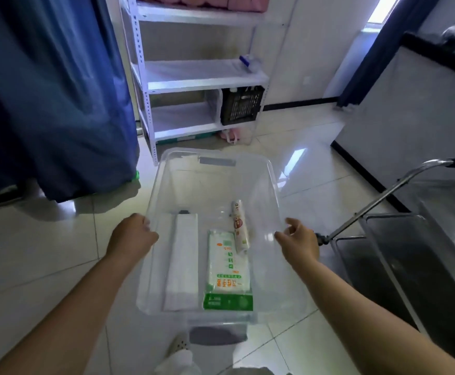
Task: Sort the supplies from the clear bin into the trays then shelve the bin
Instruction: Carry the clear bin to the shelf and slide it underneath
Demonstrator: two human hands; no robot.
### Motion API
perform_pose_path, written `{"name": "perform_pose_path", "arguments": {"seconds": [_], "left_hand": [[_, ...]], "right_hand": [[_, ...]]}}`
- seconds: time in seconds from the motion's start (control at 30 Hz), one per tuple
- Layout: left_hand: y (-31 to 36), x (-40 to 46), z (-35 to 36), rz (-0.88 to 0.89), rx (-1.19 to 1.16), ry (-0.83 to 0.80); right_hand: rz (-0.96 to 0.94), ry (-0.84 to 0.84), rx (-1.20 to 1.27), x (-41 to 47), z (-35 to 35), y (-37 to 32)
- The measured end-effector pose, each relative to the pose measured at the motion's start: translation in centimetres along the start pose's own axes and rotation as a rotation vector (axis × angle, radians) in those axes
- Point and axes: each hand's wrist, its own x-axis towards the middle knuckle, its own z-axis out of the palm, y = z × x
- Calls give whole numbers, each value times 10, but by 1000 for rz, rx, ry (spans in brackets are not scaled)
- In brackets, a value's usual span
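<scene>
Curtain (50,98) in blue hangs along the far left, its hem reaching the pale tiled floor (45,255), with open tiles between it and the bin. Next comes the left hand (133,235), fingers curled over the left rim of the clear bin (215,158), which is carried above the floor in front of the person. Inside the bin, from left to right, lie a flat white packet (183,266) along the left wall, a green and white pack (227,274) touching the near wall, and a small printed roll (240,226) just beyond it, tilted toward the far end. The far half of the bin's bottom is bare. Beyond the bin's far edge stands a white shelf unit (194,77); its middle shelf is mostly open, and a black crate (242,105) fills the right of the lower one. The right hand (299,240) grips the bin's right rim, thumb inside the wall. Just right of it, a metal cart (383,239) with steel trays (437,253) stands close, its handle slanting up, with a narrow strip of floor between cart and bin.
</scene>
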Motion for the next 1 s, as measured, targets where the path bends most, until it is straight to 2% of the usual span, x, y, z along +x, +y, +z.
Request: {"name": "perform_pose_path", "arguments": {"seconds": [0.37, 0.63, 1.0], "left_hand": [[88, 216, 14, -18, -46, -25], [155, 352, 28, -109, -23, 88], [176, 508, 40, -255, -11, 98]], "right_hand": [[-36, 3, -7, 215, 31, -91], [-72, -68, -2, 392, 58, -154], [-116, -191, -71, 561, 124, -232]]}}
